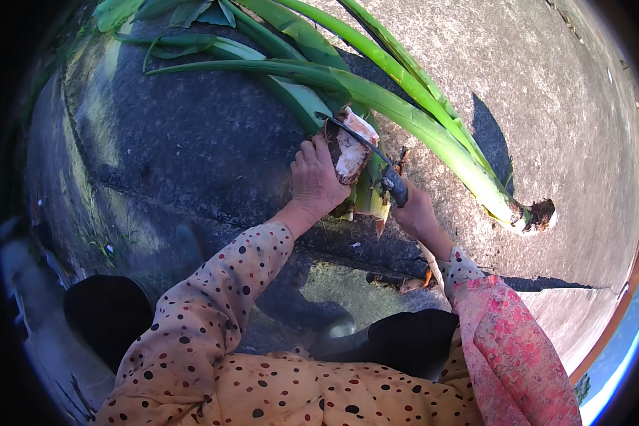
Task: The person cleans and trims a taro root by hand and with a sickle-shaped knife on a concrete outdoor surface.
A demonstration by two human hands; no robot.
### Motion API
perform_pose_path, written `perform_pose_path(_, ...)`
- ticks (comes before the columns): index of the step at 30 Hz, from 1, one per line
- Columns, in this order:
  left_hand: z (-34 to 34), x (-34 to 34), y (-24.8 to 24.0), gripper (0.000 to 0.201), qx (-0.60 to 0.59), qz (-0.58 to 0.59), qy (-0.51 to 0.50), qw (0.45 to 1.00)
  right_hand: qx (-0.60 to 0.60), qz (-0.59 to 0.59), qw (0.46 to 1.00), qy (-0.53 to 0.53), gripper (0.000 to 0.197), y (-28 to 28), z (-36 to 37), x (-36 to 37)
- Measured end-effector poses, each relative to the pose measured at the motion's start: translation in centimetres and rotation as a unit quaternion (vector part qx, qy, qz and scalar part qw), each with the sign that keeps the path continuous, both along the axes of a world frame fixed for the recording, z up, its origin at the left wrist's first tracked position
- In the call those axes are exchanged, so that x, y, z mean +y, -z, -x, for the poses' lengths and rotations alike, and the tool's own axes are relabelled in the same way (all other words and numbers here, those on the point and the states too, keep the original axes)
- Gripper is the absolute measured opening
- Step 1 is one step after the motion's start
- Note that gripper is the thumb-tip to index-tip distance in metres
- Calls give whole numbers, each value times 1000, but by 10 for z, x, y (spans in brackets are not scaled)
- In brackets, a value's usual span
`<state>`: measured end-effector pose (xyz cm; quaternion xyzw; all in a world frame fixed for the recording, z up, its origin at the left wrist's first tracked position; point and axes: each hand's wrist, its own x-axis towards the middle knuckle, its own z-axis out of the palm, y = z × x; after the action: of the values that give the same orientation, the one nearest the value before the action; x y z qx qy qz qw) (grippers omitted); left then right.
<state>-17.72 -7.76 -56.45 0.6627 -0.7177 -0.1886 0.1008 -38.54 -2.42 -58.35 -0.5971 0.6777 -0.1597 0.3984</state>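
Your left hand (316, 174) is wrapped around the pale-faced, brown-edged root chunk (353, 149), just right of its fingers! Your right hand (417, 211) grips the dark knife (392, 183), the blade running up and left from that fist, across the chunk. Beyond both hands, a long green stalk (440, 145) slants down, its soil-caked end right of your right hand.
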Motion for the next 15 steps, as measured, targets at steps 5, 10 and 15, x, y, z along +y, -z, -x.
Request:
perform_pose_path(5, -37, -14, 10, 93, 93, 22, 73, 993, -55, -211, 976, 18, 16, 5, 51, -64)
perform_pose_path(10, -34, -33, 9, 97, 81, -7, 82, 993, -46, -256, 965, 33, 21, 28, 53, -82)
perform_pose_path(15, -34, -20, 9, 93, 107, 14, 79, 991, -22, -193, 980, 28, 32, 38, 53, -67)
